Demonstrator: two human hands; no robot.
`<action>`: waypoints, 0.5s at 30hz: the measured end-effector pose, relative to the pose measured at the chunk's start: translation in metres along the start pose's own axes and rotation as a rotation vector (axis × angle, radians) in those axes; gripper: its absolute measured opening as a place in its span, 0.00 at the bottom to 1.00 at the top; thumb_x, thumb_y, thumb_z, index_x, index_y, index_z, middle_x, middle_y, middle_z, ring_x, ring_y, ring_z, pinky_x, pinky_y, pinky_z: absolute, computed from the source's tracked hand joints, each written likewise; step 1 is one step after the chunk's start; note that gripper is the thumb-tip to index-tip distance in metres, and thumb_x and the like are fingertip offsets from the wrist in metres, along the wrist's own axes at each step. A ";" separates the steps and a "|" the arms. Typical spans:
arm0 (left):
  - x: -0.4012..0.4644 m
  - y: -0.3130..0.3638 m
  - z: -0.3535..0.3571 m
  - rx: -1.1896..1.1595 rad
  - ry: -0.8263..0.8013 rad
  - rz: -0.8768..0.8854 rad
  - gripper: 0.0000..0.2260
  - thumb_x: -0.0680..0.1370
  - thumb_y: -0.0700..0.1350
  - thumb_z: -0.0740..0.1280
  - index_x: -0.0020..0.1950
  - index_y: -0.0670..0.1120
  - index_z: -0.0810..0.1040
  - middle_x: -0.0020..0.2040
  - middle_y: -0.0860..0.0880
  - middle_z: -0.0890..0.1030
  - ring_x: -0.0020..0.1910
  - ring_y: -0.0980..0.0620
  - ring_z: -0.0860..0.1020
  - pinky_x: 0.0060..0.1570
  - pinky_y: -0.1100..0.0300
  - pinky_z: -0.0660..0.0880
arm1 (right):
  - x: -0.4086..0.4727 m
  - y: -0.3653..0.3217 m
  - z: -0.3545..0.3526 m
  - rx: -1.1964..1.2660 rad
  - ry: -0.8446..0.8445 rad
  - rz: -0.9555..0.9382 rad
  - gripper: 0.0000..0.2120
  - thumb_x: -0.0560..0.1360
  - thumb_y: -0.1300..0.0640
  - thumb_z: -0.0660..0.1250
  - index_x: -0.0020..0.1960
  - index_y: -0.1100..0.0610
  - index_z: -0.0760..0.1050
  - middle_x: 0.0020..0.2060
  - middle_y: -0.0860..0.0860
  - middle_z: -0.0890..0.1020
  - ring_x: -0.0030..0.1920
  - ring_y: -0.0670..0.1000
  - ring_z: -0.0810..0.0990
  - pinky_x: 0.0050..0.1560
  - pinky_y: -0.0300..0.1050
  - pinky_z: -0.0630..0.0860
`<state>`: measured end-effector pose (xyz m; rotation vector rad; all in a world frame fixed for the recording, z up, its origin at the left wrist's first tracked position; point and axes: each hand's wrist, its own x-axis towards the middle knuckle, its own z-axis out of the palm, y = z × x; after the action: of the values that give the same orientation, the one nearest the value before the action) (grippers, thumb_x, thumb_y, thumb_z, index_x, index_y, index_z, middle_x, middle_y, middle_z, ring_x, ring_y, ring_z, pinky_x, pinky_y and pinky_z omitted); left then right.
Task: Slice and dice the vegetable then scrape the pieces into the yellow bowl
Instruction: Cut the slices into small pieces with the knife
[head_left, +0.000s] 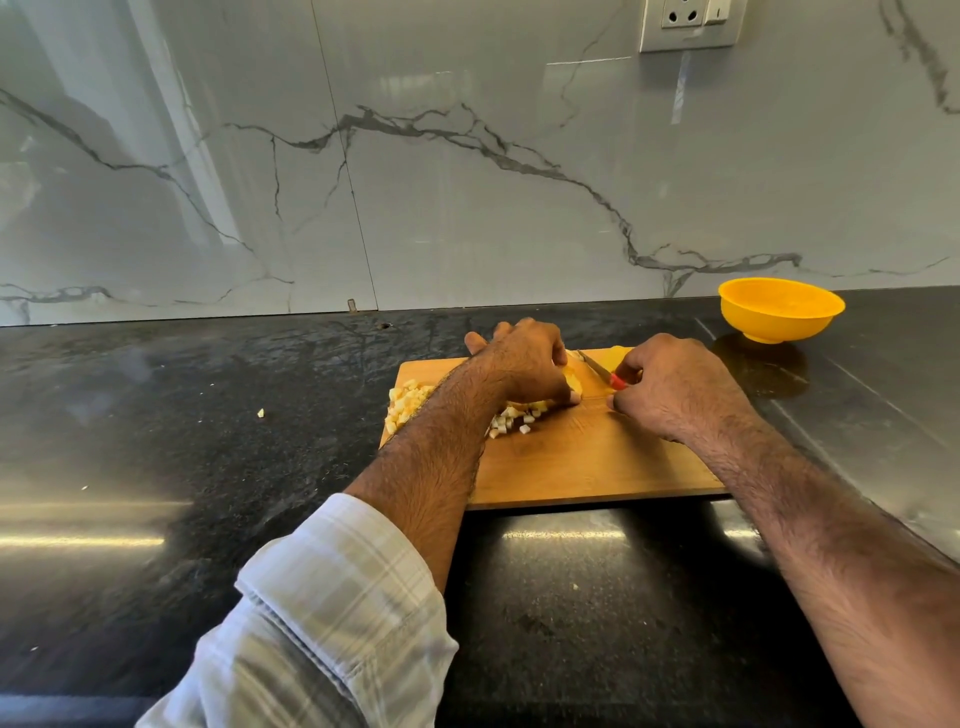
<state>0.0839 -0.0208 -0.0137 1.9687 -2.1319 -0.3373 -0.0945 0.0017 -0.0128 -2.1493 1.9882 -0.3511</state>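
On the cutting board (582, 467), the left hand (524, 364) grips the vegetable (571, 383) while the right hand (670, 389) clasps the knife (602, 371) just beside it.

blk counter (156, 467), marble wall (467, 182), socket (691, 23)

Bright, soft daylight fills the scene, and the glossy marble wall (467, 182) mirrors pale window shapes at upper left. The polished dark worktop (156, 415) carries streaks of white glare at left, below the cutting board (597, 467) and along the right. Shadows are faint and short. Wide-angle distortion bows the worktop's back edge and stretches the near sleeve (322, 623), which looks slightly soft
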 end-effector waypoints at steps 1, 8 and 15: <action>0.000 -0.001 0.000 -0.034 0.021 0.002 0.19 0.74 0.58 0.78 0.60 0.54 0.77 0.65 0.52 0.77 0.71 0.46 0.70 0.74 0.33 0.55 | 0.001 0.000 0.000 0.004 0.008 -0.001 0.20 0.75 0.49 0.76 0.66 0.51 0.80 0.60 0.54 0.82 0.55 0.54 0.81 0.53 0.48 0.82; 0.005 -0.020 -0.007 -0.391 0.270 0.021 0.09 0.73 0.43 0.80 0.44 0.52 0.82 0.45 0.53 0.84 0.49 0.53 0.83 0.60 0.42 0.81 | -0.002 0.002 0.002 0.020 0.030 -0.040 0.21 0.75 0.48 0.76 0.67 0.48 0.80 0.63 0.53 0.82 0.57 0.54 0.81 0.57 0.51 0.83; 0.009 -0.045 -0.021 -0.549 0.569 -0.007 0.07 0.74 0.42 0.79 0.45 0.49 0.83 0.43 0.52 0.83 0.42 0.58 0.81 0.38 0.65 0.75 | -0.006 -0.001 0.005 0.060 0.002 -0.197 0.18 0.75 0.46 0.76 0.64 0.44 0.82 0.62 0.49 0.82 0.56 0.50 0.81 0.58 0.48 0.81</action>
<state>0.1325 -0.0338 -0.0081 1.5198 -1.4777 -0.2796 -0.0930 0.0080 -0.0174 -2.3133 1.7471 -0.4369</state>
